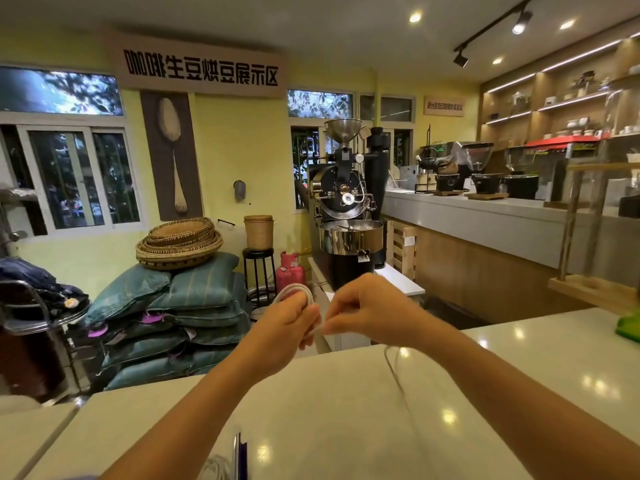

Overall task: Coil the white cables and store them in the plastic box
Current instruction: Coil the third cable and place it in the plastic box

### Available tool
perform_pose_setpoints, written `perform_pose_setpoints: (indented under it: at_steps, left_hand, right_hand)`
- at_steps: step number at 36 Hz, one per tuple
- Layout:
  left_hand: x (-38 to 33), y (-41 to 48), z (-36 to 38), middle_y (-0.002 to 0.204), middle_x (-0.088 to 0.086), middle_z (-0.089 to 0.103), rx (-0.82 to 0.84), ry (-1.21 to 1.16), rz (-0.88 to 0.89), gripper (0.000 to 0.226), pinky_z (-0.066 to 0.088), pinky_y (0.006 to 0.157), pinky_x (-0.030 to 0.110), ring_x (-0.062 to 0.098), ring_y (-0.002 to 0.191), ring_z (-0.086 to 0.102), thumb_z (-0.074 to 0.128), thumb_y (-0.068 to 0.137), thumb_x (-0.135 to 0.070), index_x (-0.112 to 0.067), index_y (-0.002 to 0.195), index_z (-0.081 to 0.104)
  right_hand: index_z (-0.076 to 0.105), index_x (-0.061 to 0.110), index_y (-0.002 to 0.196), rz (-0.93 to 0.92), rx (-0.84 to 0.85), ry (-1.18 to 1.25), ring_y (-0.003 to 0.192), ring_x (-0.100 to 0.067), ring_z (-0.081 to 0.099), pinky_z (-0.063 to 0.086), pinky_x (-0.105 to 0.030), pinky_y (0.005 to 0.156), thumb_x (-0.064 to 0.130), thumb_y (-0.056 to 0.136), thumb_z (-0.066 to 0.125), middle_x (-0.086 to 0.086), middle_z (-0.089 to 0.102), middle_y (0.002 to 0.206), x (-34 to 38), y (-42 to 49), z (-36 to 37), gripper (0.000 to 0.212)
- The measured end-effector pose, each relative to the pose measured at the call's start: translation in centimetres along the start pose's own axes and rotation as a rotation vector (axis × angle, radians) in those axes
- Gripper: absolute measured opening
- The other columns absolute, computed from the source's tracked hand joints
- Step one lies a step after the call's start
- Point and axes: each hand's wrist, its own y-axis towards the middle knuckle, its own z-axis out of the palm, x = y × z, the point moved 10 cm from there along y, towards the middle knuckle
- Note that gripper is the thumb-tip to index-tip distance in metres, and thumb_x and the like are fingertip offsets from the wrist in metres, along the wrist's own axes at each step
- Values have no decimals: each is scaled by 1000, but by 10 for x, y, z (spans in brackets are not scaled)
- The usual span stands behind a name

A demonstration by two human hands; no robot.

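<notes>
pale counter runs under both arms, with stacked green sacks behind it on the left. at the bottom edge lies a blurred white bundle, perhaps another cable; i cannot make out the plastic box. left hand is raised over the counter's far edge, fingers curled around a small coil of white cable, probably to stop the loops springing open. right hand, just beside it, pinches the strand, seemingly feeding the next turn. loose tail droops below it toward the counter.

Two hands; one held cable; one roaster; one gas cylinder.
</notes>
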Motion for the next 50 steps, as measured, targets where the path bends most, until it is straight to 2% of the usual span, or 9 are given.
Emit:
perform_pose_setpoints:
  at_steps: [7,13,20,24,28,31,35,43,50]
  left_hand:
    - [-8,-14,14,50,-2,47,113,-83,-16,37,36,45,12,2,41,41,29,95,-17,-12,66,51]
    - [-31,-27,22,46,-8,48,212,-272,34,36,36,47,12,6,43,41,33,87,-34,-14,66,54]
    - [-57,-37,28,47,-6,51,341,-550,18,33,41,48,16,8,44,46,37,85,-29,-18,61,56]
    - [-73,-36,31,48,-6,53,347,-631,65,39,44,49,18,9,46,49,33,89,-26,-21,61,59]
    - [-75,-31,29,47,-5,54,282,-668,100,37,44,49,18,9,46,49,30,92,-24,-16,65,54]
    - [-63,-25,21,47,-6,54,186,-620,90,37,42,47,17,9,47,49,30,93,-25,-17,65,54]
    - [-45,-21,7,48,-8,56,66,-483,76,36,44,54,19,6,47,50,30,95,-24,-19,68,53]
    - [-40,-22,-16,55,-7,55,-153,-157,131,30,40,48,9,-2,45,48,33,95,-18,-21,68,45]
    - [-33,-30,-25,60,-3,49,-179,173,134,32,38,55,7,-3,49,46,34,95,-14,-20,64,42]
  right_hand:
    - [66,13,70,-111,-27,-22,59,0,56,49,-7,61,16,71,71,11,58,64,18,5,-35,6]
    - [61,23,61,-137,-128,127,56,5,55,48,-7,61,10,69,72,9,59,61,12,14,-57,19]
    - [60,18,66,-93,-207,491,56,1,59,49,-9,57,2,77,61,15,65,54,-4,16,-56,20]
    - [57,14,68,6,-267,806,56,-12,41,38,-20,56,10,82,54,9,56,52,-19,15,-31,15]
    - [56,3,80,124,-231,931,44,-13,53,43,-19,44,6,92,40,2,57,45,-25,11,14,21]
    - [45,-18,106,256,-227,946,55,-37,43,34,-24,53,2,92,33,-11,43,65,-28,6,44,28]
    - [48,7,69,292,-132,876,54,-13,40,32,-21,51,5,93,37,-3,48,63,-22,-5,72,26]
    - [56,19,79,252,127,763,54,-11,43,33,-21,51,14,94,41,-3,55,69,-3,-22,99,21]
    - [63,17,80,249,260,457,38,0,36,29,-12,39,19,92,47,5,45,54,-5,-35,94,20]
